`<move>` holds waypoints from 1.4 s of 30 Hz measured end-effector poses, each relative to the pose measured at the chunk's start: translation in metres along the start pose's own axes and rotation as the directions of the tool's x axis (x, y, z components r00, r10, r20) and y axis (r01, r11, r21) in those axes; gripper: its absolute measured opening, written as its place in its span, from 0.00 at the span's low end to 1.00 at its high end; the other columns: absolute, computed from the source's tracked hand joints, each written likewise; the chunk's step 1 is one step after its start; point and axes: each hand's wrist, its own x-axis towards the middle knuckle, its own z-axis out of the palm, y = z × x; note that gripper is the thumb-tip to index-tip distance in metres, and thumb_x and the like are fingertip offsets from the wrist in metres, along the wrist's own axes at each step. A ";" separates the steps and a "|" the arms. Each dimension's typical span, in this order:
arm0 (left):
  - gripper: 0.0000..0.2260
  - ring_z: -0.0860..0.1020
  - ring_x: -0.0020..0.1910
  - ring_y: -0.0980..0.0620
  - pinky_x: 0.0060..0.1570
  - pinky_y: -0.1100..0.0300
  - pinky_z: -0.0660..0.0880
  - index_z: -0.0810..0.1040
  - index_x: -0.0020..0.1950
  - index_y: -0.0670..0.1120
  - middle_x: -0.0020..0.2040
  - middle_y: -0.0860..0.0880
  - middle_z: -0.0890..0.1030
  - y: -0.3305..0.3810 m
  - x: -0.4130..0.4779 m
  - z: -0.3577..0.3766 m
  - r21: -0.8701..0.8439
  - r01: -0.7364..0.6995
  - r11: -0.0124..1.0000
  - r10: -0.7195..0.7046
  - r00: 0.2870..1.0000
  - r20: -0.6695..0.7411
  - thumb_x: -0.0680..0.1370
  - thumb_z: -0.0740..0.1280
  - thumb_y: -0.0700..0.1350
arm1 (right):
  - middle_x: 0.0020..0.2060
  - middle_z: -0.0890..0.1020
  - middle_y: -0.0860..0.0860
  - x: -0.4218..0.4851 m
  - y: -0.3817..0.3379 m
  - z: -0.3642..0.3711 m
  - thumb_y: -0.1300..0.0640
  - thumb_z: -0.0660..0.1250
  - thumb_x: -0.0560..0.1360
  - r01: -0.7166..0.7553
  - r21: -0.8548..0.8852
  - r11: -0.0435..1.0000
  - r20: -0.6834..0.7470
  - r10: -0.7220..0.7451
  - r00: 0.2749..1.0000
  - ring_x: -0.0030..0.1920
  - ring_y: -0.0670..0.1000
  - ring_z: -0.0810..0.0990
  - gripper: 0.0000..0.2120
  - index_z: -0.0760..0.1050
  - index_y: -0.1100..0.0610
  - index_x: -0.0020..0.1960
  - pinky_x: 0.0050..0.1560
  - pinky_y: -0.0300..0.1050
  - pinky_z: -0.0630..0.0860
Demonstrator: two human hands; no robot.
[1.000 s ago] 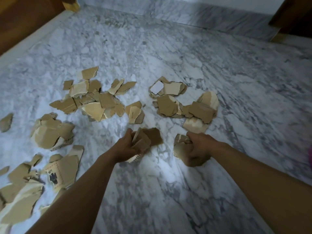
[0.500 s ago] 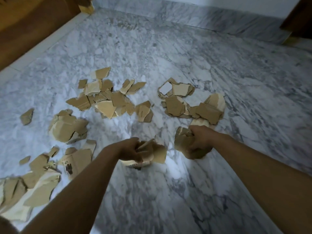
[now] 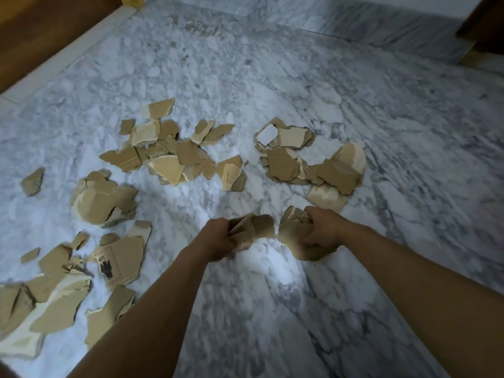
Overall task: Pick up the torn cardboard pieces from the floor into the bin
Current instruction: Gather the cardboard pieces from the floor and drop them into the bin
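Observation:
Torn brown cardboard pieces lie scattered over the marble floor [image 3: 272,77]. My left hand [image 3: 218,238] grips a bunch of cardboard pieces [image 3: 255,229] just above the floor at the centre. My right hand [image 3: 320,230] grips a second bunch of cardboard pieces [image 3: 290,230] right beside it; the two bunches nearly touch. One pile of pieces [image 3: 169,156] lies ahead to the left, another pile [image 3: 313,165] ahead to the right. Larger pieces [image 3: 120,257] lie at the lower left. No bin is in view.
A wooden panel [image 3: 41,31] with a pale skirting runs along the far left. A marble skirting [image 3: 354,17] lines the back wall, and dark wooden furniture [image 3: 485,28] stands at the far right. Bare marble stretches to the right and below my arms.
My left hand has come up and to the right with its bunch, closing in on the right hand's bunch. The view has shifted, so the piles sit further right.

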 end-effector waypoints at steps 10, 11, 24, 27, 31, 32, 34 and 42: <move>0.20 0.82 0.52 0.50 0.54 0.47 0.80 0.73 0.62 0.54 0.54 0.50 0.81 0.035 0.006 -0.022 -0.404 -0.059 0.913 0.055 0.998 -0.024 0.71 0.71 0.53 | 0.55 0.81 0.50 -0.027 -0.016 -0.028 0.44 0.80 0.66 -0.060 0.628 0.776 -0.022 0.094 0.995 0.51 0.52 0.83 0.32 0.73 0.50 0.66 0.39 0.46 0.81; 0.20 0.83 0.52 0.47 0.52 0.46 0.81 0.73 0.64 0.53 0.54 0.47 0.82 0.050 0.008 -0.028 -0.488 -0.066 0.870 0.071 0.997 -0.009 0.73 0.71 0.50 | 0.54 0.81 0.50 -0.031 -0.019 -0.035 0.45 0.78 0.69 -0.048 0.662 0.748 -0.046 0.104 0.994 0.50 0.52 0.83 0.29 0.73 0.51 0.66 0.37 0.44 0.80; 0.18 0.81 0.44 0.38 0.46 0.40 0.78 0.79 0.55 0.46 0.50 0.38 0.82 0.294 0.038 -0.075 -0.762 -0.100 0.640 0.053 0.995 -0.085 0.70 0.64 0.53 | 0.50 0.81 0.61 -0.123 0.019 -0.176 0.55 0.67 0.72 0.174 0.954 0.246 -0.238 0.262 0.935 0.46 0.60 0.80 0.15 0.78 0.63 0.55 0.43 0.53 0.78; 0.19 0.83 0.51 0.43 0.51 0.44 0.81 0.76 0.63 0.51 0.56 0.44 0.83 0.363 0.038 -0.084 -0.694 -0.240 0.678 0.221 0.968 -0.118 0.74 0.67 0.56 | 0.54 0.82 0.62 -0.159 0.050 -0.217 0.57 0.68 0.74 0.248 0.951 0.185 -0.294 0.286 0.912 0.50 0.62 0.81 0.12 0.79 0.56 0.57 0.50 0.60 0.80; 0.22 0.84 0.51 0.44 0.53 0.42 0.81 0.77 0.62 0.49 0.54 0.44 0.84 0.447 0.046 -0.090 -0.624 -0.355 0.696 0.334 0.929 -0.156 0.69 0.72 0.52 | 0.56 0.83 0.60 -0.208 0.090 -0.269 0.59 0.68 0.75 0.398 0.902 0.168 -0.431 0.292 0.854 0.52 0.60 0.81 0.11 0.79 0.55 0.57 0.54 0.59 0.79; 0.23 0.84 0.51 0.43 0.52 0.40 0.81 0.77 0.62 0.49 0.54 0.43 0.84 0.467 0.047 -0.090 -0.612 -0.366 0.701 0.354 0.924 -0.147 0.69 0.72 0.53 | 0.56 0.83 0.59 -0.221 0.099 -0.279 0.60 0.68 0.75 0.433 0.884 0.174 -0.467 0.311 0.828 0.52 0.59 0.82 0.12 0.79 0.55 0.58 0.56 0.59 0.79; 0.23 0.83 0.51 0.41 0.49 0.39 0.81 0.74 0.65 0.48 0.56 0.41 0.82 0.510 0.047 -0.084 -0.595 -0.388 0.703 0.416 0.904 -0.099 0.72 0.72 0.50 | 0.56 0.83 0.57 -0.251 0.117 -0.297 0.60 0.69 0.75 0.490 0.852 0.184 -0.521 0.388 0.761 0.55 0.58 0.82 0.17 0.77 0.55 0.63 0.57 0.57 0.79; 0.22 0.81 0.52 0.41 0.49 0.41 0.81 0.69 0.68 0.50 0.59 0.43 0.78 0.670 0.030 0.012 -0.594 -0.438 0.675 0.627 0.765 0.148 0.75 0.71 0.45 | 0.53 0.84 0.57 -0.381 0.223 -0.288 0.61 0.66 0.77 0.615 0.767 0.181 -0.571 0.630 0.527 0.55 0.61 0.82 0.09 0.78 0.52 0.56 0.60 0.60 0.77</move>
